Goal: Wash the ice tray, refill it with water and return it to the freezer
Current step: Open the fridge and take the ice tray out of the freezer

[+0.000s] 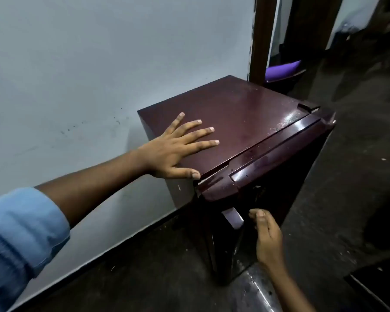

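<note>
A small maroon fridge (245, 122) stands against a pale wall, seen from above, with its door closed. My left hand (176, 147) lies flat on the fridge top near its left front corner, fingers spread and straight. My right hand (266, 237) is lower, in front of the door, just right of the pale door handle (233, 218). Its fingers are loosely curled and hold nothing; the fingertips are close to the handle, and I cannot tell if they touch. No ice tray is in view.
The pale wall (77, 86) runs along the left down to a dark floor (144, 278). A dark wooden door frame (260, 37) rises behind the fridge, with a purple object (282, 68) beyond it. A dark object sits at the bottom right corner.
</note>
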`<state>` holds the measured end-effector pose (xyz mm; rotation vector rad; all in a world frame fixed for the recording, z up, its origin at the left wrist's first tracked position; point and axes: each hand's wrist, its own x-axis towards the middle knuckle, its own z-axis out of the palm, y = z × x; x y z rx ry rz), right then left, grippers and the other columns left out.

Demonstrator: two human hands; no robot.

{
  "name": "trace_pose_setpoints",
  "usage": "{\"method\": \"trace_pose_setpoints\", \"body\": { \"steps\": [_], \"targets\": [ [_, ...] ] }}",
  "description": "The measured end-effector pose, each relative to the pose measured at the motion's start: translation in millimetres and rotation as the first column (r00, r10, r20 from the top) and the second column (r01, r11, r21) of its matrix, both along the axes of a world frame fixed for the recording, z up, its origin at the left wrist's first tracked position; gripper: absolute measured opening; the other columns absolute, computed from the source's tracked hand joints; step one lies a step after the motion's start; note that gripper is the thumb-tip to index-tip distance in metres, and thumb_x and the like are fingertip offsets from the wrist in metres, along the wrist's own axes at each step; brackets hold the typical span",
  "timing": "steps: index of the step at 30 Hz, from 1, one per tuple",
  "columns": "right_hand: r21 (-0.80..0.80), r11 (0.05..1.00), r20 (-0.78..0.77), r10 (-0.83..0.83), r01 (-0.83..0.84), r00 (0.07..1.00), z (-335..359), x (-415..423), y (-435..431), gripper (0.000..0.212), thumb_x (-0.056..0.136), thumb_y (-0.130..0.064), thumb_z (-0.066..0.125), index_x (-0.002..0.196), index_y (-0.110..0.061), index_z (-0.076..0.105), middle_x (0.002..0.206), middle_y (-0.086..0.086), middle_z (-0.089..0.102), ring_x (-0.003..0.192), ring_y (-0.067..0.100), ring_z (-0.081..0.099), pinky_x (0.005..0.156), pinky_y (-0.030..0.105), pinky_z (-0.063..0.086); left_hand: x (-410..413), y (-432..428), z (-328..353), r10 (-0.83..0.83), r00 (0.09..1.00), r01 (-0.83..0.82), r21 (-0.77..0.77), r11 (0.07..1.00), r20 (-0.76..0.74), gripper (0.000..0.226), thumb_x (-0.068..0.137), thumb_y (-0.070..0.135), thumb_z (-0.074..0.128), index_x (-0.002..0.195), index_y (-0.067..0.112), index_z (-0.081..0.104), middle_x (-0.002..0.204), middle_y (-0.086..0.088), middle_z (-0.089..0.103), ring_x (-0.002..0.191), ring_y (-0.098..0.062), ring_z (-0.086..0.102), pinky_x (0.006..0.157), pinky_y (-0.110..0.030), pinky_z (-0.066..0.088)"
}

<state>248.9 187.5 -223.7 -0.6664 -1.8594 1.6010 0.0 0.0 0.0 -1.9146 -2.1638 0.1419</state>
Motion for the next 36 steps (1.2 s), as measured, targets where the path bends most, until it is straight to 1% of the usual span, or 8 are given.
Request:
{"method": "trace_pose_setpoints", "body": {
  "steps": [3,7,10,18,23,28,33,36],
  "targets": [
    [-0.203,0.978,0.047,0.047,-0.037,0.998,-4,-9,3,0.079,0.082,-0.090,0.043,0.096,-0.019,0.075,0.096,0.001,0.077,0.091,0.015,0.072,0.081,0.029,0.053,-21,15,-9,0.008,1.000,-0.008,-0.004,1.000,0.022,0.088,0.095,0.083,0.035,0.167,0.032,0.028,0.176,-0.001,0.021,0.164,-0.028,0.008,0.126,-0.069,-0.004],
    [-0.203,0.972,0.041,0.130,-0.119,0.991,-3,-12,2,0.071,0.104,-0.063,0.036,0.086,-0.008,0.076,0.080,0.007,0.077,0.075,0.010,0.070,0.072,0.020,0.050,-35,34,-27,-0.007,0.994,0.005,0.015,1.000,0.110,0.083,0.097,0.080,0.033,0.166,0.032,0.030,0.176,0.000,0.019,0.165,-0.024,0.001,0.122,-0.073,-0.011],
    [-0.194,0.973,0.045,0.133,-0.122,0.990,-8,-13,-3,0.074,0.102,-0.069,0.036,0.084,-0.011,0.079,0.074,0.014,0.073,0.068,0.012,0.065,0.066,0.025,0.049,-40,40,-44,0.018,0.986,-0.009,-0.057,0.998,0.163,0.080,0.099,0.077,0.032,0.168,0.036,0.021,0.178,0.003,0.007,0.164,-0.021,-0.006,0.121,-0.071,-0.017],
    [-0.374,0.851,0.008,0.399,-0.368,0.917,-9,-16,-6,0.100,0.090,-0.088,0.031,0.089,-0.001,0.080,0.092,0.020,0.078,0.094,0.030,0.075,0.089,0.035,0.054,-43,44,-63,0.104,0.946,-0.047,-0.187,0.981,0.307,0.079,0.099,0.075,0.028,0.168,0.041,0.009,0.178,0.006,-0.003,0.164,-0.018,-0.005,0.130,-0.060,-0.003],
    [-0.440,0.714,0.039,0.621,-0.545,0.783,-1,-29,12,0.108,0.098,-0.075,0.011,0.092,0.011,0.077,0.097,0.032,0.074,0.097,0.038,0.072,0.102,0.044,0.049,-44,44,-65,0.100,0.945,-0.043,-0.184,0.982,0.311,0.078,0.100,0.075,0.030,0.168,0.043,0.009,0.178,0.006,-0.002,0.164,-0.018,-0.004,0.130,-0.059,-0.001],
    [-0.460,0.620,0.029,0.726,-0.636,0.687,17,-40,16,0.097,0.099,-0.074,0.023,0.088,0.006,0.078,0.094,0.039,0.071,0.090,0.041,0.071,0.085,0.030,0.054,-44,45,-64,0.106,0.946,-0.050,-0.186,0.981,0.306,0.078,0.100,0.074,0.030,0.168,0.042,0.010,0.178,0.007,-0.002,0.164,-0.017,-0.004,0.130,-0.058,0.000],
    [-0.475,0.606,-0.020,0.718,-0.638,0.696,12,-40,14,0.095,0.099,-0.076,0.034,0.102,0.012,0.069,0.087,0.039,0.068,0.084,0.043,0.069,0.087,0.045,0.056,-42,45,-63,0.115,0.941,-0.059,-0.180,0.982,0.319,0.078,0.099,0.074,0.032,0.168,0.043,0.012,0.178,0.008,0.000,0.164,-0.017,-0.002,0.130,-0.058,0.000],
    [-0.419,0.666,0.025,0.689,-0.618,0.725,9,-37,8,0.091,0.094,-0.080,0.042,0.078,0.006,0.068,0.071,0.030,0.065,0.074,0.035,0.066,0.087,0.042,0.052,-42,46,-62,0.115,0.939,-0.061,-0.173,0.983,0.323,0.078,0.099,0.074,0.033,0.168,0.043,0.013,0.178,0.008,0.001,0.164,-0.017,-0.002,0.130,-0.058,0.001]
  ]
}}
